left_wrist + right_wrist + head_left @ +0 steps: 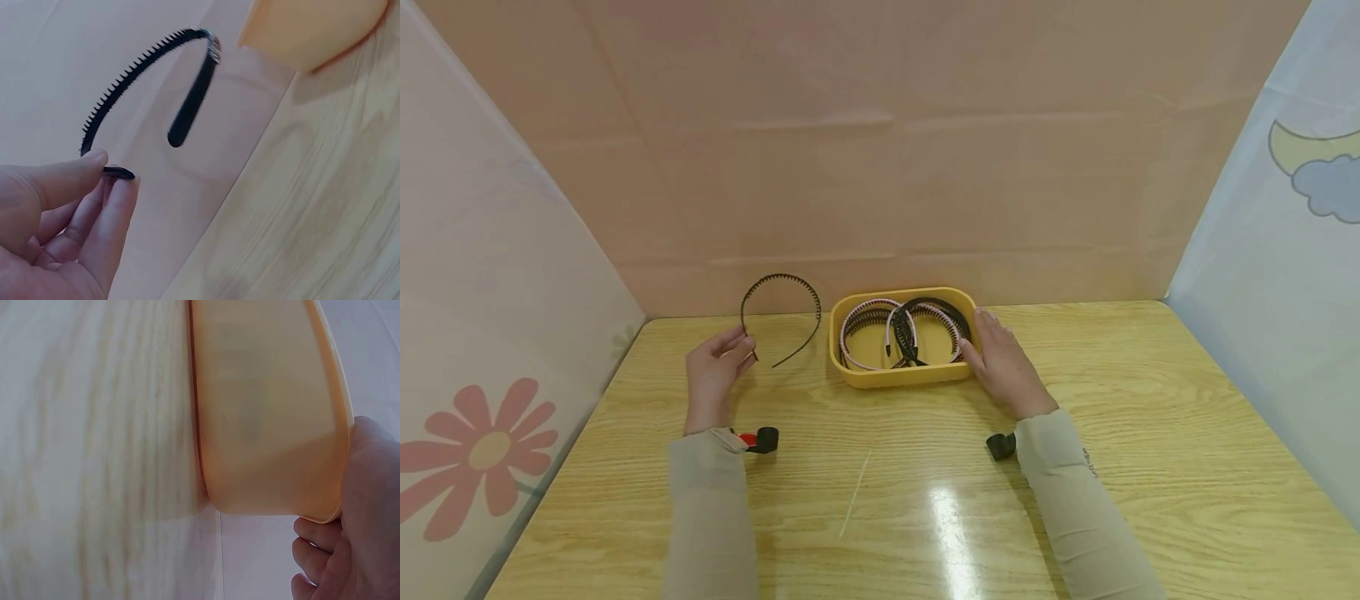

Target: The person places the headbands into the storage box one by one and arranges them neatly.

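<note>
My left hand (715, 371) pinches a thin black toothed headband (782, 276) near one tip, between thumb and fingers. The band is held up left of a yellow plastic box (910, 378), its arc upward and its other end free. In the left wrist view, a small shiny patch shows on the black headband (192, 103). At the box's right end, my right hand (1006, 367) grips the rim, with the thumb over the edge and the fingers outside. Several black headbands (955, 312) and pink headbands (848, 320) lie overlapping inside the box.
The box stands on a wood-grain table (925, 467) near its back edge, close to a pinkish-tan cloth backdrop (887, 167). White printed side panels rise at left, with a flower (488, 450), and at right, with a moon and cloud (1330, 185).
</note>
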`<state>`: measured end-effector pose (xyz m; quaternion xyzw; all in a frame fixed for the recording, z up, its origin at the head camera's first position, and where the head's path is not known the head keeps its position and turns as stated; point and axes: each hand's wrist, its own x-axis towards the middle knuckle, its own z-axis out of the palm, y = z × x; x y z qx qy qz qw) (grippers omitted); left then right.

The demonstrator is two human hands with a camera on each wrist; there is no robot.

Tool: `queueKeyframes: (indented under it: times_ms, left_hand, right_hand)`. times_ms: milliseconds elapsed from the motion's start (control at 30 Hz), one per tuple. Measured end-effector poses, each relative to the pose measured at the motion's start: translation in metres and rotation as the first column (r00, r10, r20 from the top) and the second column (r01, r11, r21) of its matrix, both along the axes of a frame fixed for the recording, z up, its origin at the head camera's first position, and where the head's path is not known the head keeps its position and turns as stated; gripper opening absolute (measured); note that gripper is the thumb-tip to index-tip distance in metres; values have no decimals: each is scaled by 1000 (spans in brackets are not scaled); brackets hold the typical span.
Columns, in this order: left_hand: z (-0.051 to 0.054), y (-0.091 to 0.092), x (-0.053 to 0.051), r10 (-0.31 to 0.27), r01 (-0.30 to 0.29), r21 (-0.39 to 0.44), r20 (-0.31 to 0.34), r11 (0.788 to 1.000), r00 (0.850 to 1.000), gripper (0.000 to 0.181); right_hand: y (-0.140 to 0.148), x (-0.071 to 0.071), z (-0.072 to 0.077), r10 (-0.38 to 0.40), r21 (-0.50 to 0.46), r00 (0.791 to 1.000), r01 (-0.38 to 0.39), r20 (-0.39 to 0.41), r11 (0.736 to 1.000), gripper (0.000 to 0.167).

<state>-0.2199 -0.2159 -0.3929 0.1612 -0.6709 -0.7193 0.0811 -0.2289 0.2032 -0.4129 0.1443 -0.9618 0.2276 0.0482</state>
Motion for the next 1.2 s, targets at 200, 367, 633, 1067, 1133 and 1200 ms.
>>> queueKeyframes:
  times_ms: [200,367,633,1067,1133,1200]
  left_hand:
    - [-1,14,-4,16,-10,92,-64,996,998,43]
    - [-2,25,-6,14,0,131,-107,991,994,42]
    - [-3,39,-10,2,21,181,-125,983,992,37]
    - [-5,68,-10,-43,81,253,-154,964,987,40]
    - [-5,74,-10,-53,92,246,-157,965,986,40]
    - [-5,79,-9,-63,101,246,-157,964,986,39]
  right_hand:
    - [0,0,0,-2,-6,1000,2,-11,1000,71]
    - [0,1,-1,0,-7,1000,0,-10,1000,71]
    - [0,1,1,0,-2,1000,0,-1,1000,72]
    - [-1,1,1,2,-11,1000,-2,-6,1000,72]
    - [0,1,1,2,-11,1000,-2,-2,1000,71]
    - [0,0,0,2,-9,1000,-2,1,1000,72]
